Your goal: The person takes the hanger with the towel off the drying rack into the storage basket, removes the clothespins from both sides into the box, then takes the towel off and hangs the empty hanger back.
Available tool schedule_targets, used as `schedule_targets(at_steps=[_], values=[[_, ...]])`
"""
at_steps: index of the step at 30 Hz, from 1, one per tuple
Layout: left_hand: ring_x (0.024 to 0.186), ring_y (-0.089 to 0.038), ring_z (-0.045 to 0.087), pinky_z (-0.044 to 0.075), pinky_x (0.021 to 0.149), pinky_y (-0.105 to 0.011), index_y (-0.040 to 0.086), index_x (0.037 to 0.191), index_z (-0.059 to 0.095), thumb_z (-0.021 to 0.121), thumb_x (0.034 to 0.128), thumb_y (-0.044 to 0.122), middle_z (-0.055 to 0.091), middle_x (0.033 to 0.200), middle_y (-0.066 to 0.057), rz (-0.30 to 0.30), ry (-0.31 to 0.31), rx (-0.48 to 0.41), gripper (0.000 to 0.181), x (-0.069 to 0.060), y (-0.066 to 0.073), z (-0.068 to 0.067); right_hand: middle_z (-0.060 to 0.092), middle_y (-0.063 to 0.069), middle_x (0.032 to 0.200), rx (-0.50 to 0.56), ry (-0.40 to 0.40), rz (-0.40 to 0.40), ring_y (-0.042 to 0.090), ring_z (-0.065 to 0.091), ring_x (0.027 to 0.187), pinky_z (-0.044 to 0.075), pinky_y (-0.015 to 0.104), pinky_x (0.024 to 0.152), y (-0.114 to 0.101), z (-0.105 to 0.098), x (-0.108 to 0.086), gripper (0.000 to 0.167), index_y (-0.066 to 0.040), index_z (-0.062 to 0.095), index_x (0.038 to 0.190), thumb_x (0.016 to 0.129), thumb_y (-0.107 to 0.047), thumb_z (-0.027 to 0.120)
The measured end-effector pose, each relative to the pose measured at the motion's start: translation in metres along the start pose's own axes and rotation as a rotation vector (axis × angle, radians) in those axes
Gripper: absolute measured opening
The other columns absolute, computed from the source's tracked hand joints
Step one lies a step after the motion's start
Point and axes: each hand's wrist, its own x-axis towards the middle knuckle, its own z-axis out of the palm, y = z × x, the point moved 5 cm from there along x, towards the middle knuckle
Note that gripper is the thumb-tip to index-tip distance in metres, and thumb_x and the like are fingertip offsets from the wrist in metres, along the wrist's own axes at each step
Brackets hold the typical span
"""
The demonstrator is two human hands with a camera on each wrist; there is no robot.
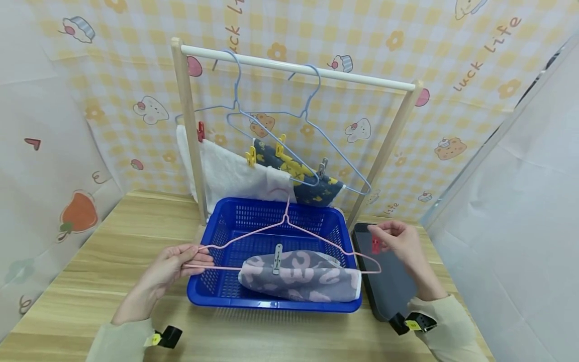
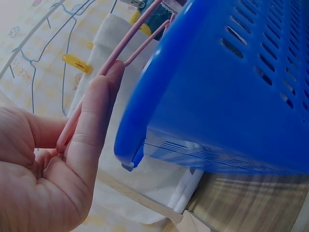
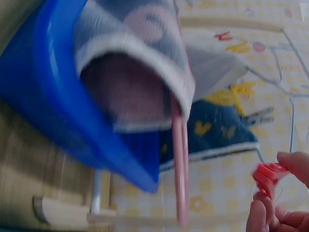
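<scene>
My left hand (image 1: 174, 266) grips the left end of a pink clothes hanger (image 1: 286, 218), held over the blue basket (image 1: 271, 303). In the left wrist view the fingers wrap the hanger's bent corner (image 2: 72, 126). Over the hanger's lower bar hangs a grey towel with pink shapes (image 1: 312, 281), and a grey clothespin (image 1: 278, 259) is clipped on its left part. To the right of the hanger, my right hand (image 1: 402, 244) pinches a red clothespin (image 1: 376, 245) between thumb and fingers, apart from the towel. The right wrist view shows the towel's open folded end (image 3: 130, 87).
Behind the basket stands a wooden rack with a white rail (image 1: 289, 66). Two blue hangers hang there, carrying a white towel (image 1: 235, 171) and a dark blue, yellow-patterned towel (image 1: 312, 193), clipped with red, yellow and grey clothespins. A dark tray (image 1: 389, 286) lies right of the basket.
</scene>
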Motion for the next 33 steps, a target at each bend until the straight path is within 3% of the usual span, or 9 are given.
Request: schedule_targets(at_steps=[5, 9, 14, 18, 21, 28, 33], values=[[0.085, -0.013, 0.068, 0.056, 0.074, -0.022, 0.008, 0.100, 0.064, 0.037, 0.1013, 0.005, 0.071, 0.090, -0.003, 0.003, 0.000, -0.001, 0.027, -0.001, 0.001, -0.001, 0.064, 0.002, 0.062, -0.125, 0.044, -0.021, 0.010, 0.060, 0.053, 0.055, 0.025, 0.052, 0.013, -0.008, 0.011, 0.039, 0.005, 0.064, 0.092, 0.086, -0.033, 0.069], [0.085, -0.013, 0.068, 0.056, 0.074, -0.022, 0.009, 0.099, 0.064, 0.037, 0.1013, 0.005, 0.071, 0.090, -0.003, -0.005, 0.013, -0.002, 0.028, -0.001, 0.001, -0.002, 0.060, 0.002, 0.056, -0.235, 0.014, -0.008, 0.013, 0.057, 0.051, 0.049, 0.024, 0.048, 0.032, -0.005, 0.026, 0.038, 0.001, 0.064, 0.081, 0.088, -0.036, 0.066], [0.085, -0.013, 0.068, 0.056, 0.074, -0.022, 0.007, 0.100, 0.064, 0.037, 0.1012, 0.004, 0.071, 0.090, -0.003, -0.008, 0.017, -0.002, 0.028, -0.001, 0.002, -0.002, 0.058, 0.000, 0.053, -0.363, -0.011, 0.038, 0.013, 0.055, 0.050, 0.046, 0.024, 0.049, 0.060, 0.002, 0.050, 0.037, -0.002, 0.066, 0.071, 0.089, -0.034, 0.064], [0.085, -0.014, 0.068, 0.056, 0.075, -0.022, 0.006, 0.100, 0.064, 0.037, 0.1013, 0.005, 0.071, 0.090, -0.003, -0.007, 0.015, 0.003, 0.027, -0.001, 0.003, 0.000, 0.061, 0.000, 0.056, -0.458, -0.027, 0.107, 0.011, 0.055, 0.051, 0.045, 0.025, 0.048, 0.077, 0.008, 0.065, 0.035, -0.001, 0.069, 0.075, 0.088, -0.033, 0.064], [0.085, -0.014, 0.068, 0.056, 0.075, -0.022, 0.007, 0.100, 0.064, 0.037, 0.1015, 0.006, 0.071, 0.090, -0.003, -0.010, 0.014, 0.005, 0.027, -0.001, 0.003, 0.000, 0.062, 0.003, 0.057, -0.481, -0.053, 0.160, 0.012, 0.055, 0.051, 0.045, 0.025, 0.045, 0.086, 0.012, 0.072, 0.034, 0.003, 0.069, 0.077, 0.087, -0.029, 0.065], [0.084, -0.014, 0.069, 0.056, 0.075, -0.023, 0.007, 0.099, 0.065, 0.039, 0.1015, 0.008, 0.071, 0.089, -0.003, -0.014, 0.018, 0.001, 0.027, -0.002, 0.003, 0.001, 0.055, 0.004, 0.050, -0.510, -0.124, 0.210, 0.013, 0.050, 0.044, 0.038, 0.023, 0.041, 0.104, 0.023, 0.083, 0.031, -0.001, 0.061, 0.061, 0.086, -0.019, 0.064], [0.084, -0.014, 0.069, 0.056, 0.074, -0.022, 0.007, 0.099, 0.065, 0.040, 0.1013, 0.009, 0.071, 0.089, -0.003, -0.025, 0.031, 0.010, 0.026, -0.001, 0.003, 0.002, 0.058, 0.008, 0.053, -0.511, -0.187, 0.272, 0.016, 0.052, 0.046, 0.040, 0.024, 0.043, 0.120, 0.028, 0.087, 0.025, 0.002, 0.062, 0.064, 0.084, -0.013, 0.060]])
